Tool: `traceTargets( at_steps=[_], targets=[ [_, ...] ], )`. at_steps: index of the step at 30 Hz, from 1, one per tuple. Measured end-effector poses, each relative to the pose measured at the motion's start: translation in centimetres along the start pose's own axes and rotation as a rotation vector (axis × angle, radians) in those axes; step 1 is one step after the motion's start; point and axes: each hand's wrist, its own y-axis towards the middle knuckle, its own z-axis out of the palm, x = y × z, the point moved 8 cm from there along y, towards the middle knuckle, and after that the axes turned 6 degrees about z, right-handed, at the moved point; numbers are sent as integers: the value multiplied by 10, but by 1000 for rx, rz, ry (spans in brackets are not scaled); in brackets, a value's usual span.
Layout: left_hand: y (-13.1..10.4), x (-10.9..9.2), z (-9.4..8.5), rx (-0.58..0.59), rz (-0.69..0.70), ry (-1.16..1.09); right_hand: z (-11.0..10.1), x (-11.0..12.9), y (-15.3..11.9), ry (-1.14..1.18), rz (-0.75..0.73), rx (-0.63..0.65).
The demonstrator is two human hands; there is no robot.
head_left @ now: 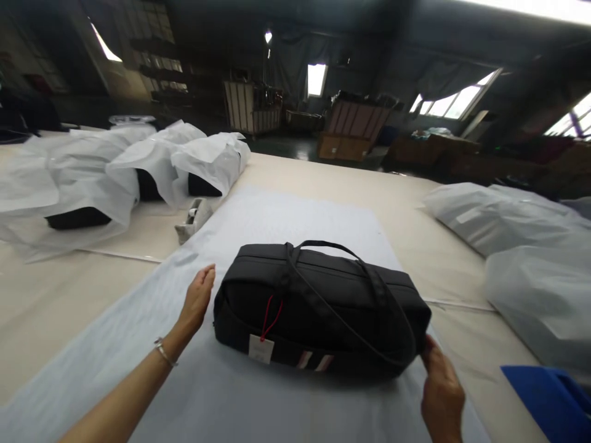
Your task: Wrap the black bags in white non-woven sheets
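Black duffel bag, w/ 2 carry straps draped over its top, a white hang tag on a red cord and a striped band on the near side, lies centred on a pale sheet spread over the cream table. Left hand, wrist w/ a thin bracelet, reaches in from lower left, fingers straight and together, palm flat beside the bag's left end, grasping nothing; right hand comes up from the bottom edge, fingers curled onto the bag's right end corner. Further out: white-wrapped dark bags at far left, 2 filled plastic packs at right, a blue bin at lower right.
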Motion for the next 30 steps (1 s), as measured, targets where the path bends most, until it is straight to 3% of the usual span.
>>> traceTargets(
  at_steps=[2, 4, 6, 8, 10, 11, 13, 15, 18, 21, 23, 25, 27, 30],
  targets=[
    [-3, -62, -6, -68, 235, 4, -28, 63, 1, 11, -108, -125],
    [-23, -147, 3, -35, 639, 11, -36, 143, -9, 32, -384, -96],
    [-52, -217, 28, 96, 938, 55, -14, 212, -40, -33, -730, 109],
    [-80, -255, 65, 261, 1127, 224, 25, 238, -85, -210, -965, 359],
    [-98, -257, 107, 440, 1188, 451, 58, 229, -125, -389, -1052, 470],
    [-103, -247, 126, 525, 1179, 538, 68, 218, -139, -438, -1046, 456],
    [-105, -224, 147, 583, 1147, 593, 76, 199, -157, -475, -992, 414],
    [-104, -207, 154, 579, 1137, 580, 72, 192, -163, -457, -950, 449],
    [-103, -199, 152, 570, 1147, 555, 42, 213, -143, -332, -922, 527],
    [-104, -202, 147, 562, 1145, 534, -16, 246, -77, -221, -755, 349],
    [-105, -204, 146, 557, 1143, 525, -54, 252, -14, -248, -500, 188],
    [-105, -203, 146, 555, 1140, 518, -76, 245, 51, -305, -231, 118],
    [-105, -201, 146, 555, 1135, 509, -77, 235, 113, -326, -81, 143],
    [-105, -198, 143, 560, 1135, 505, -40, 217, 199, -385, -85, 208]
  ],
)
